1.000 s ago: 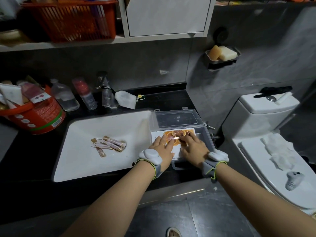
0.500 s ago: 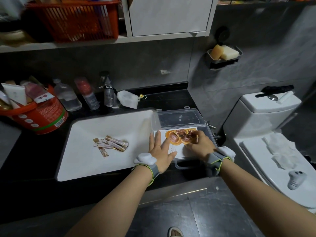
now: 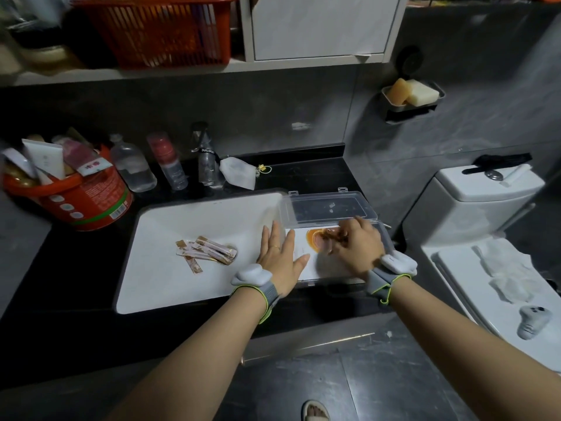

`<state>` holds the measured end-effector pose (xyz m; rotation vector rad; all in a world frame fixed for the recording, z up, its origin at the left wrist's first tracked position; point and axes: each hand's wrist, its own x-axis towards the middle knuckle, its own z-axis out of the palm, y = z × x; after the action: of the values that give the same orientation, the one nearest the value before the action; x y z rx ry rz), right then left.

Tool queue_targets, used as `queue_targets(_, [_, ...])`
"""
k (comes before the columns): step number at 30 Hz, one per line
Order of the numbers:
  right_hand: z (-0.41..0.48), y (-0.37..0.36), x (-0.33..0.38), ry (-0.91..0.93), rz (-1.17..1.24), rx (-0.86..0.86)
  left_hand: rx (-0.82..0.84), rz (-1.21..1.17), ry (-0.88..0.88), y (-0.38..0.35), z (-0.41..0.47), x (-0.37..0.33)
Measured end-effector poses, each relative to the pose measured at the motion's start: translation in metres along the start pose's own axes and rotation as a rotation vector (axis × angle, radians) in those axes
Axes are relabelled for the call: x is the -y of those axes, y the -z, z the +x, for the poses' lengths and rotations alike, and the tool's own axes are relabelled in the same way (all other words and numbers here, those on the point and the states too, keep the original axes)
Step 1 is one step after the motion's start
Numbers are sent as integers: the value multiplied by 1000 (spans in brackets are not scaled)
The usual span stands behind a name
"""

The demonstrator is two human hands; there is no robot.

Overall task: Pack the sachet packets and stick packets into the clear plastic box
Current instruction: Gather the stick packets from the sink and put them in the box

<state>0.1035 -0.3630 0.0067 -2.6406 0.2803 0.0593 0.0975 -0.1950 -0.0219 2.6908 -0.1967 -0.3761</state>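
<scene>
The sachet packets (image 3: 314, 245), white with an orange print, lie flat inside the clear plastic box (image 3: 388, 240), whose lid (image 3: 331, 208) stands open behind it. A second ago both hands met over those packets; now they have come apart. The left hand (image 3: 280, 256) has slid off to the box's left wall, fingers straight and flat, half over the white basin (image 3: 182, 293). The right hand (image 3: 355, 247) stays above the packets, blurred, so whether it pinches anything I cannot tell. My reading is that the sachets are settled and the sticks come next. The stick packets (image 3: 206, 253) lie in a loose heap in the basin, near the left hand and well apart from the right.
</scene>
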Motion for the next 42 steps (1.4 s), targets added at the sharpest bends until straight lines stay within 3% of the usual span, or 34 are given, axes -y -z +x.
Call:
queue_targets(4, [-13, -14, 45, 155, 43, -37, -49, -20, 30, 19, -9, 26])
queue_targets(11, [-29, -53, 112, 325, 127, 60, -67, -51, 112, 45, -32, 90])
queue_targets(23, [-29, -135, 173, 204, 226, 237, -51, -290, 184, 55, -40, 177])
queue_targets(30, [11, -172, 181, 178, 194, 311, -98, -606, 494, 49, -1, 195])
queue_targets(42, [92, -249, 181, 100, 136, 468, -141, -826, 838, 25, 82, 223])
